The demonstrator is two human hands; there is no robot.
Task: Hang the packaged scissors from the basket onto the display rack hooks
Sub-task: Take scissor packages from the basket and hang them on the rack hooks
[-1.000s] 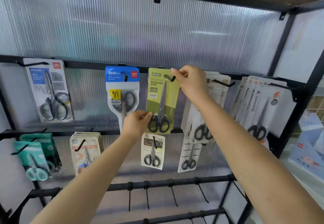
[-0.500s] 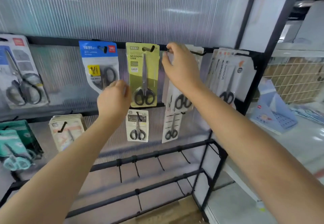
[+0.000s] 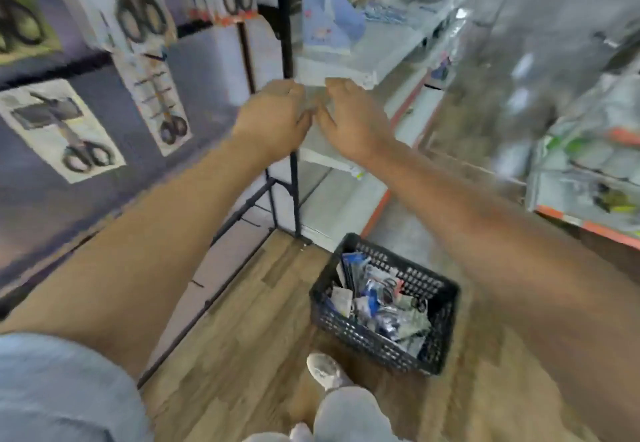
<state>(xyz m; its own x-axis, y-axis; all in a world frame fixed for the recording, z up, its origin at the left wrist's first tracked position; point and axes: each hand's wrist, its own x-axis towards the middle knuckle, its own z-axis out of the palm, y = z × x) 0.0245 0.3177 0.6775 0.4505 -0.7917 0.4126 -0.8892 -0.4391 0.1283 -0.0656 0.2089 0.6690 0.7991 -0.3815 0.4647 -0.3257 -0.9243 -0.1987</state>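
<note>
Wooden flooring at lower centre carries the black basket [image 3: 382,306] of packaged scissors [image 3: 381,298], lying well below both hands, the right hand [image 3: 351,119] nearer than the left hand [image 3: 275,117], each with loosely curled fingers holding nothing.

Display rack [image 3: 294,178] stands at left w/ packaged scissors [image 3: 86,154] hanging on its panel, upper & lower rows. Shelving unit [image 3: 367,50] just right of rack's corner post. Basket [image 3: 381,344] on floor [image 3: 242,337], right of rack base, below both forearms; packs inside. Shoe [image 3: 323,370] on floor just left of basket's near corner. Second shelf run [image 3: 588,178] far right.
</note>
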